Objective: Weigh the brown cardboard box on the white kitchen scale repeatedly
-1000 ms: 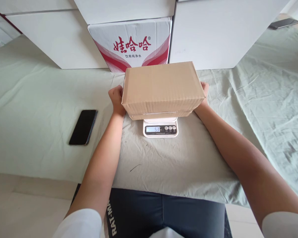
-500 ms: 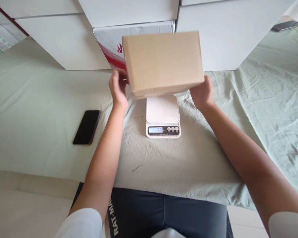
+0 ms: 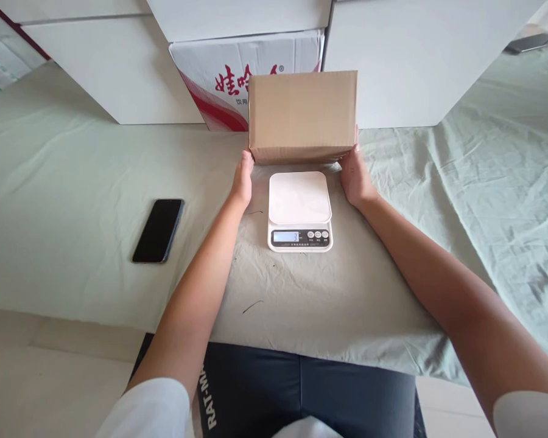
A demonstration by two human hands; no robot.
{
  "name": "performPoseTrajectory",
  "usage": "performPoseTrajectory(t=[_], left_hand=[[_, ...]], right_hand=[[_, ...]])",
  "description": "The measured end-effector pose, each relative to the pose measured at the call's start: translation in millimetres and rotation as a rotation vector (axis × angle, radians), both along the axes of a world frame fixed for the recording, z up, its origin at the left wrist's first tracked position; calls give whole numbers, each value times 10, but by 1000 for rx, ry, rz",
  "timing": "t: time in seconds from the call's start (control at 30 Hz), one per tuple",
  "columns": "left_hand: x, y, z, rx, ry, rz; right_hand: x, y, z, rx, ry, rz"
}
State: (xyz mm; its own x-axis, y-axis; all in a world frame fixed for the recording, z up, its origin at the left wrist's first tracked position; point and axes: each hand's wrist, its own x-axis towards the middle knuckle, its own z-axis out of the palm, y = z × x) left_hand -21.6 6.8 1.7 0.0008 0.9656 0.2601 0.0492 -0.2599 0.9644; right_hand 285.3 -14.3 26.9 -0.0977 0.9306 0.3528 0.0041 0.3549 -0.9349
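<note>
Between my two hands is a brown cardboard box (image 3: 304,112), held level just beyond the scale. My left hand (image 3: 243,179) presses against its lower left side, the fingers mostly hidden behind it. At the lower right corner my right hand (image 3: 356,173) grips it, with part of the fingers out of sight under and behind the box. A white kitchen scale (image 3: 300,198) lies in front of the box with a bare plate, its lit display reading 3.
Left of my left forearm lies a black phone (image 3: 158,231) on the pale green cloth (image 3: 73,207). White boxes (image 3: 383,67) stand along the back, with a red-and-white printed carton (image 3: 196,67) among them. Another dark phone-like object (image 3: 533,42) is at the far right.
The cardboard box has come down and levelled out beyond the scale, uncovering more of the printed carton. My left hand has moved right, against the box. The display went from 53 to 3.
</note>
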Motion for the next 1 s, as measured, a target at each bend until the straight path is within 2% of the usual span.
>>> performPoseTrajectory(t=[0.13, 0.4, 0.53, 0.67, 0.77, 0.87, 1.0], left_hand=[[8, -81, 56, 81, 59, 2], [4, -85, 75, 31, 7, 101], [-28, -69, 70, 40, -4, 151], [-66, -35, 42, 114, 35, 215], [-45, -6, 6, 104, 21, 147], [-7, 20, -24, 17, -10, 38], [9, 48, -29, -72, -39, 2]], right_hand=[[20, -55, 11, -28, 4, -28], [55, 18, -101, 16, 62, -32], [93, 26, -142, -20, 82, -8], [168, 74, -228, -37, 41, -147], [181, 103, -262, -64, 44, -198], [144, 93, -230, -54, 57, -230], [93, 57, -154, -17, 30, -259]])
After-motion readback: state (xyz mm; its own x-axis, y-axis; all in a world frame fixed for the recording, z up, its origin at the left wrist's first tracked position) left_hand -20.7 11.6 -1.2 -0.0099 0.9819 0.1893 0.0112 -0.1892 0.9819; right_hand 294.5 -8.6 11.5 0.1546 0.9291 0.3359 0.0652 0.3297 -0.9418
